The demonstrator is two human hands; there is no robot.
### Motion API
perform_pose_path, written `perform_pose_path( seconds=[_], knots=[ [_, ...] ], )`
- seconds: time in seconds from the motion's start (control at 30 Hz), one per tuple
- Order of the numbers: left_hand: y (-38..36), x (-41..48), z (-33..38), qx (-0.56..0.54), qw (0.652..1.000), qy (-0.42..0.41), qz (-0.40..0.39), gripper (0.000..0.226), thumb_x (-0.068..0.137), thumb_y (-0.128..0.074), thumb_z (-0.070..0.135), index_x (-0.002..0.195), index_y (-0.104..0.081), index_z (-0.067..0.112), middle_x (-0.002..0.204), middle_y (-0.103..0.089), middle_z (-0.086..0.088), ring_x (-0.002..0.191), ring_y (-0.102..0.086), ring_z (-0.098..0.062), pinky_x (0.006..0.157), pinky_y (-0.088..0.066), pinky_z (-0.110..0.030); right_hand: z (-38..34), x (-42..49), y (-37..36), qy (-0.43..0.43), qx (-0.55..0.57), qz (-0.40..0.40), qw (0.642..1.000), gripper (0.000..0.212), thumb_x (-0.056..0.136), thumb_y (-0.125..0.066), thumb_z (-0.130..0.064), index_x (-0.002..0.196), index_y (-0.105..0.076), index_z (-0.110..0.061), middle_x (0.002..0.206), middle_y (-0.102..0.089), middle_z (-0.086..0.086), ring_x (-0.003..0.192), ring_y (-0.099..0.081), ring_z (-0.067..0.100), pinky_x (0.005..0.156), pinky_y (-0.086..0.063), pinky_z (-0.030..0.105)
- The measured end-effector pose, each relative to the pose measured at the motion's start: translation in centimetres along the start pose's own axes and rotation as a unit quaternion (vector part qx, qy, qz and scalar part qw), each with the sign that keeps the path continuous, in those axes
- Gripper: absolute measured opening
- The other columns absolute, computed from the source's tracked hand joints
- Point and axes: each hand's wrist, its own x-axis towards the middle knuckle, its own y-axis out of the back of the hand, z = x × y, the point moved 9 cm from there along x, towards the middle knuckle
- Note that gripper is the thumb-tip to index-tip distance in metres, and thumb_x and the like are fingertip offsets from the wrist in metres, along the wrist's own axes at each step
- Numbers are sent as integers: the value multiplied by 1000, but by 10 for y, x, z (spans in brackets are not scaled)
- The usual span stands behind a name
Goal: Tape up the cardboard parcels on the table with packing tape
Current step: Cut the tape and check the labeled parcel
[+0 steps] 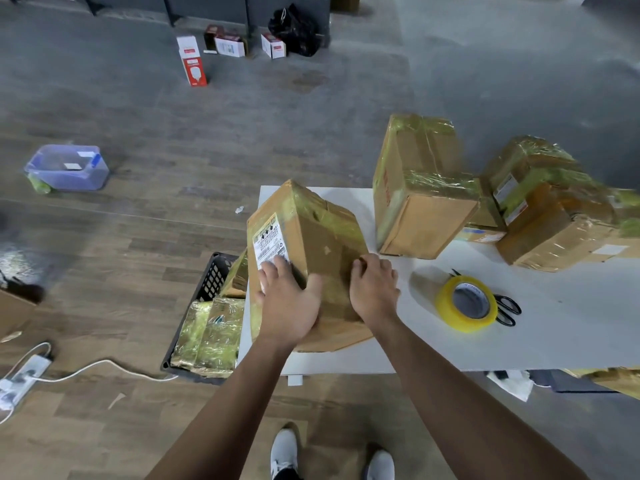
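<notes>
A taped cardboard parcel (311,237) with a white shipping label stands tilted at the left end of the white table (571,334). My left hand (287,303) grips its near left corner, fingers spread over the label and thumb on the front face. My right hand (372,289) rests on its right side with the fingers curled against the cardboard. A yellow roll of packing tape (467,303) lies on the table to the right of my right hand, with black scissors (507,308) just behind it.
More taped parcels (422,188) (547,202) are stacked at the table's far right. A black crate (207,289) with wrapped packages sits on the floor left of the table. A power strip and white cable (24,375) lie on the floor at left, and a blue tub (67,168) farther off.
</notes>
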Motion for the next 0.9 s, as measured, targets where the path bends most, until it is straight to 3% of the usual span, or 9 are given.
perform_pose_path(
  seconds=[0.13, 0.2, 0.27, 0.37, 0.47, 0.53, 0.67, 0.8, 0.9],
  knots=[
    [6, -1, -2, -62, 998, -23, -23, 66, 91, -38, 44, 149, -27, 15, 145, -31, -5, 145, -18, -25, 117, -17, -54, 28, 9, -2, -51, -22, -2, 998, 40, 106, -28, -39, 133, -46, -16, 132, -50, 14, 121, -46, 34, 93, -42, 46],
    [10, 2, -9, -89, 995, -20, -32, 64, 97, -43, 38, 155, -21, 22, 158, -22, 2, 149, -12, -16, 121, -12, -45, 36, 8, -10, -75, 24, -31, 996, 43, 106, -24, -40, 131, -45, -12, 124, -57, 17, 113, -54, 37, 85, -44, 43],
    [15, 6, -17, -121, 992, -14, -39, 71, 87, -45, 50, 153, -29, 29, 159, -27, 5, 147, -22, -17, 120, -21, -44, 34, 5, -17, -79, 63, -61, 993, 48, 107, -20, -42, 128, -46, -8, 118, -61, 18, 108, -56, 38, 78, -41, 39],
    [21, 8, -30, -173, 984, 18, -30, 63, 87, -48, 48, 148, -38, 34, 146, -47, 7, 134, -44, -18, 110, -37, -38, 27, 4, -21, -72, 96, -81, 989, 53, 105, -21, -48, 130, -45, -7, 112, -59, 14, 104, -57, 35, 76, -41, 37],
    [18, 4, -39, -223, 973, 39, -40, 43, 101, -44, 26, 135, -41, 52, 116, -62, 15, 98, -60, -14, 66, -50, -25, 23, 8, -19, -55, 115, -103, 986, 58, 101, -30, -57, 134, -43, -10, 109, -60, 8, 100, -59, 28, 76, -44, 36],
    [12, 6, -41, -252, 965, 49, -48, 41, 103, -42, 21, 118, -47, 59, 98, -64, 20, 81, -61, -9, 54, -44, -24, 23, 9, -16, -44, 125, -115, 985, 66, 97, -37, -63, 143, -38, -15, 125, -59, 6, 112, -57, 27, 85, -45, 36],
    [2, 14, -51, -322, 941, 102, -28, 40, 99, -36, 5, 121, -62, 27, 59, -59, 9, 42, -47, -5, 40, -34, -15, 23, 7, -15, -20, 145, -121, 982, 76, 93, -48, -63, 154, -24, -25, 151, -43, 1, 137, -42, 26, 107, -35, 38],
    [4, 17, -59, -272, 956, 106, -22, 40, 98, -33, 7, 120, -59, 28, 72, -59, -2, 56, -48, -14, 46, -38, -21, 13, 7, -7, 25, 176, -81, 981, 76, 94, -56, -50, 156, -23, -22, 160, -26, -4, 147, -23, 19, 117, -17, 31],
    [10, 25, -57, -111, 992, 57, -2, 50, 99, -34, 13, 147, -35, 28, 118, -61, -9, 92, -58, -25, 71, -44, -26, 10, 8, -10, 15, 185, -98, 978, 83, 88, -57, -61, 155, -25, -24, 158, -30, -5, 147, -25, 21, 121, -22, 42]
  ],
)
